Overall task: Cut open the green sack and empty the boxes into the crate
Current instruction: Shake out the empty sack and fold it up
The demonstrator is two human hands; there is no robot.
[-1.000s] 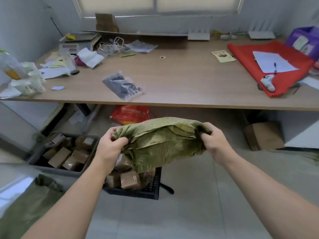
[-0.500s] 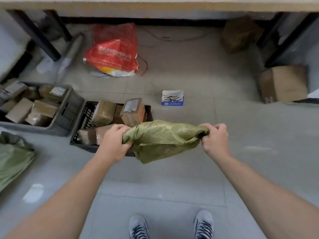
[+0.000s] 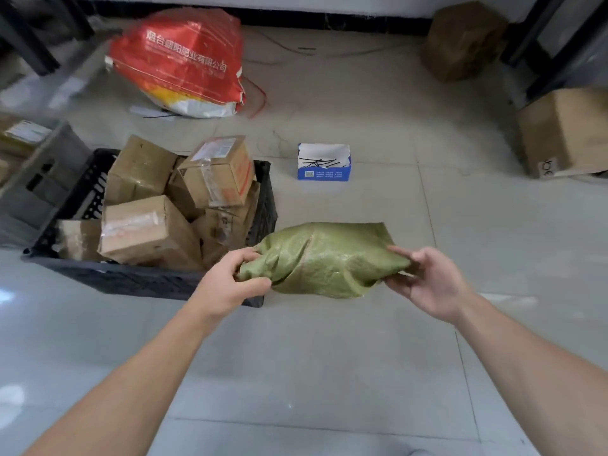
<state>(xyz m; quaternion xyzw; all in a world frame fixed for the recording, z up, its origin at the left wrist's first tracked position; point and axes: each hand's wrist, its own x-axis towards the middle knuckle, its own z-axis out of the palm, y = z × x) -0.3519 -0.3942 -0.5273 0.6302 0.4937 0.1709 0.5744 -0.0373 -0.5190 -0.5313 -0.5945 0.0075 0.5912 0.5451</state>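
Both green sack [image 3: 329,258] ends gripped in left hand [image 3: 230,286] and right hand [image 3: 429,284], I'd best fold it clear of the crate [image 3: 138,279].

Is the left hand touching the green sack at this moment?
Touching. The head view shows the left hand with its fingers curled round the bunched left end of the green sack, with no gap.

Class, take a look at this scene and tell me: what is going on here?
A person holds a crumpled green sack in both hands above the floor, right of a black crate. The left hand grips one end; the right hand pinches the other. The sack looks limp, and the crate is heaped with taped cardboard boxes, so the emptying seems done. A red printed bag and a small blue box lie beyond.
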